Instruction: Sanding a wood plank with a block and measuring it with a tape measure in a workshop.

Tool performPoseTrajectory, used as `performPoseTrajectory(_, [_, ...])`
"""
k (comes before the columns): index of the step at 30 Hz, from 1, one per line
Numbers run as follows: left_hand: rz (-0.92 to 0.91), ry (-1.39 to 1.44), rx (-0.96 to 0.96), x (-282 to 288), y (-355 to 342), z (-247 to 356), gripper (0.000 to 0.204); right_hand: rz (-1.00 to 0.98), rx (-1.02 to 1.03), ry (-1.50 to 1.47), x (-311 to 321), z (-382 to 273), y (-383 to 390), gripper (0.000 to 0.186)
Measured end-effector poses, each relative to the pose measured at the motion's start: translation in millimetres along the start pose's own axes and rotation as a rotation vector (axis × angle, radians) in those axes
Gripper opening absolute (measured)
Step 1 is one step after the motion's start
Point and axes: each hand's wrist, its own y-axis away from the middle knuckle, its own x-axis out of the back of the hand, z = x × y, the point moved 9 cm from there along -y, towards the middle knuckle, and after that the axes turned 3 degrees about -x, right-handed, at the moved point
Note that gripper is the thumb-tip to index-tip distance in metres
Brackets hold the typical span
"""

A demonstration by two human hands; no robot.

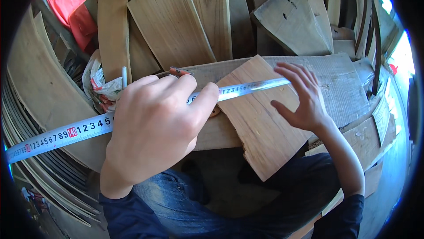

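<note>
A white tape measure blade [92, 125] runs across the view from the far left and passes under my left hand [152, 126]. My left hand is closed around it, with the knuckles up. Beyond that hand the blade continues over a light wooden board [265, 124] with a rough, chipped left edge. My right hand [304, 95] is at the blade's right end, thumb and fingers apart, the fingertips at or just over the blade; whether they touch it I cannot tell. The board lies at a slant on a thicker plank [340, 80], its near corner jutting over the edge toward my legs.
Several wooden boards [172, 22] lean and pile up behind the plank. Long curved strips [35, 150] are stacked at the left. A red cloth [73, 11] and a crumpled plastic bag [106, 86] are at the upper left. More offcuts [366, 139] lie at the right.
</note>
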Motion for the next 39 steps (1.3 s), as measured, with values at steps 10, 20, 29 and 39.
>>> performPoseTrajectory(10, [0.069,0.048,-0.037,16.2,3.5,9.4,0.04,0.0,0.064,-0.23,1.6,2.6,9.7,0.04])
performPoseTrajectory(20, [0.252,0.295,0.062,16.7,12.4,-60.0,0.036,-0.007,-0.092,-0.166,-0.6,58.4,22.8,0.039])
performPoseTrajectory(29, [0.216,0.365,0.131,-50.3,9.6,-99.5,0.047,-0.148,-0.19,-0.175,-17.9,67.7,26.8,0.026])
performPoseTrajectory(39, [-0.194,0.544,-0.007,-141.4,-13.6,-19.7,0.04,-0.866,-0.176,-0.319,-52.5,17.0,47.7,0.063])
